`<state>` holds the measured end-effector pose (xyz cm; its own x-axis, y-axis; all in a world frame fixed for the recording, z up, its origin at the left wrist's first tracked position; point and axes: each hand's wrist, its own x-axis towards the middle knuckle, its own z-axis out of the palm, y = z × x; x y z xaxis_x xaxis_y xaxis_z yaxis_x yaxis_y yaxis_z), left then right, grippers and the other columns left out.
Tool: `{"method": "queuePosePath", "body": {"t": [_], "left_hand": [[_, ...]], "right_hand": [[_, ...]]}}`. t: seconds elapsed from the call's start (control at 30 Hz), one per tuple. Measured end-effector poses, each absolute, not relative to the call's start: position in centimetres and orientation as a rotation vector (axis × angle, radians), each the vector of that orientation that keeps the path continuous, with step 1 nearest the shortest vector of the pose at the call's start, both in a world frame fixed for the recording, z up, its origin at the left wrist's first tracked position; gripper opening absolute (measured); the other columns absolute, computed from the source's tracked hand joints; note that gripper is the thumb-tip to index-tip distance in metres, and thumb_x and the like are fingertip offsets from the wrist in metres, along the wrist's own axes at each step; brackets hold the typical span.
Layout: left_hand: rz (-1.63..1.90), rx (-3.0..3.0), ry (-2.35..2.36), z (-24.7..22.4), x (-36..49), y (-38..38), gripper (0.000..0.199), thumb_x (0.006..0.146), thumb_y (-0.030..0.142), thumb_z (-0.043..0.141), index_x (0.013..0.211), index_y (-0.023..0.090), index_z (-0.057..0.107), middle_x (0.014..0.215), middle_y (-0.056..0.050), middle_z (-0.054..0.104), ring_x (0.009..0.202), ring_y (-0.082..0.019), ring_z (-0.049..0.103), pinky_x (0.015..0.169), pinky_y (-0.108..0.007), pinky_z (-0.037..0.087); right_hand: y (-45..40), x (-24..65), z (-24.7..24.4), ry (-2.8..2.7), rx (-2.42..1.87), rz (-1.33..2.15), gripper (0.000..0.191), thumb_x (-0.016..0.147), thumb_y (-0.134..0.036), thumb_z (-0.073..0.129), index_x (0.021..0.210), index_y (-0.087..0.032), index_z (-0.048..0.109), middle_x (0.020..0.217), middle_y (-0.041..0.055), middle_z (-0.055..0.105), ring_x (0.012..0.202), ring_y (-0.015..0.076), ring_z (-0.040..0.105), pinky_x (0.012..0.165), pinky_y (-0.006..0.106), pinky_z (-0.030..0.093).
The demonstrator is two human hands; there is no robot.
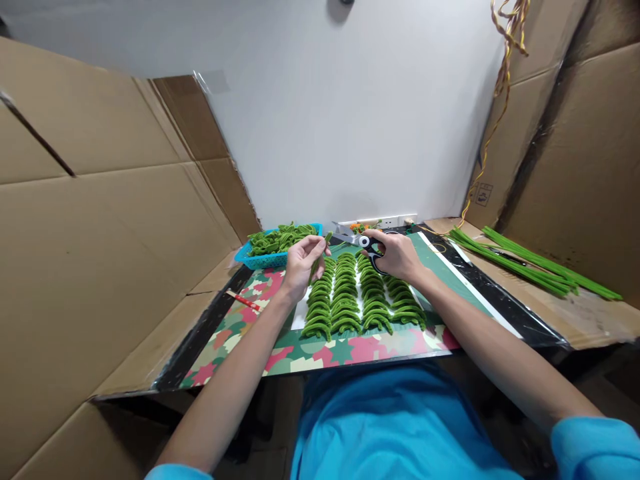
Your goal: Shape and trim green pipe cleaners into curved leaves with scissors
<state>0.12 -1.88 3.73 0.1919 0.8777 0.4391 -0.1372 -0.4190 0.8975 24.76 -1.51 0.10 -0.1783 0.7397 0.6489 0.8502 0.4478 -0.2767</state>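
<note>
My left hand [301,265] pinches a short green pipe cleaner [328,237], its tip sticking up above the fingers. The fingers of my right hand [399,256] are through the black handles of a pair of scissors [364,241]. Its blades are apart and point left, close to the pipe cleaner's tip; whether they touch it I cannot tell. Below both hands, bent green pipe cleaner pieces [346,303] lie in several neat columns on white paper [299,315]. A blue basket [270,261] beyond my left hand is heaped with more green pieces [285,238].
Long green stems [515,261] lie on cardboard at the right. A red strip [243,300] rests on the patterned mat [350,350]. Small orange pieces [358,228] and a power strip [395,221] are by the wall. Cardboard walls [125,233] stand both sides; a twisted cable [484,157] hangs right.
</note>
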Motion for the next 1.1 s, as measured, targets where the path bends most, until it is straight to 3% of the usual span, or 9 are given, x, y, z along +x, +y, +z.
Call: {"method": "queuePosePath", "body": {"t": [0.2,0.37,0.47,0.57,0.73,0.87,1.1], "left_hand": [[1.449,1.565,0.775,3.6,-0.3,-1.7,0.044,0.081,0.054,0.084,0.092,0.017,0.064,0.077,0.002,0.069,0.032,-0.004,0.048,0.026,-0.018,0.024],[1.521,1.634,0.853,3.3,-0.3,-1.5,0.046,0.081,0.055,0.083,0.097,0.017,0.062,0.084,-0.001,0.073,0.032,-0.006,0.053,0.026,-0.018,0.026],[1.562,1.703,0.894,3.2,-0.3,-1.6,0.046,0.083,0.055,0.081,0.100,0.017,0.061,0.090,-0.003,0.075,0.034,-0.006,0.055,0.027,-0.018,0.030],[1.622,1.772,0.930,3.0,-0.4,-1.8,0.039,0.091,0.051,0.075,0.104,0.018,0.061,0.097,-0.004,0.076,0.037,-0.005,0.057,0.032,-0.018,0.035],[1.706,1.890,0.972,2.5,-0.5,-2.0,0.026,0.097,0.042,0.069,0.107,0.019,0.062,0.102,-0.004,0.075,0.045,-0.006,0.061,0.043,-0.018,0.045],[1.739,1.946,0.977,2.1,-0.3,-2.0,0.023,0.097,0.040,0.069,0.107,0.020,0.063,0.098,-0.002,0.075,0.046,-0.006,0.061,0.044,-0.018,0.046],[1.783,1.941,0.972,1.9,-0.1,-1.9,0.022,0.099,0.041,0.067,0.106,0.020,0.061,0.096,-0.002,0.074,0.042,-0.006,0.060,0.038,-0.018,0.044]], "right_hand": [[-1.8,25.7,0.9,-1.971,-1.232,-0.014,0.061,0.093,-0.048,0.072,0.148,-0.022,0.062,0.073,-0.0007,0.070,0.066,0.0177,0.062,0.068,0.026,0.042],[-2.3,25.9,1.6,-1.904,-1.079,0.262,0.076,0.090,-0.050,0.074,0.155,-0.015,0.055,0.080,0.0005,0.071,0.068,0.0167,0.060,0.074,0.028,0.049],[-2.7,25.5,1.8,-1.882,-0.960,0.669,0.086,0.087,-0.062,0.072,0.156,-0.014,0.051,0.074,-0.0016,0.068,0.062,0.0178,0.061,0.065,0.030,0.052],[-3.5,24.8,2.0,-1.897,-0.731,1.238,0.090,0.089,-0.079,0.058,0.152,-0.014,0.049,0.065,-0.0036,0.063,0.053,0.0180,0.057,0.057,0.033,0.054],[-4.4,23.4,1.7,-1.863,-0.342,1.853,0.087,0.088,-0.092,0.044,0.135,-0.019,0.053,0.063,-0.0050,0.060,0.047,0.0127,0.042,0.062,0.038,0.060],[-4.4,22.5,0.9,-1.779,-0.014,2.090,0.075,0.096,-0.086,0.039,0.130,-0.020,0.047,0.069,-0.0019,0.067,0.049,0.0147,0.052,0.065,0.041,0.062],[-4.6,22.4,0.5,-1.683,0.080,2.162,0.062,0.103,-0.079,0.029,0.122,-0.022,0.045,0.071,0.0002,0.070,0.053,0.0157,0.058,0.071,0.042,0.063]]}}
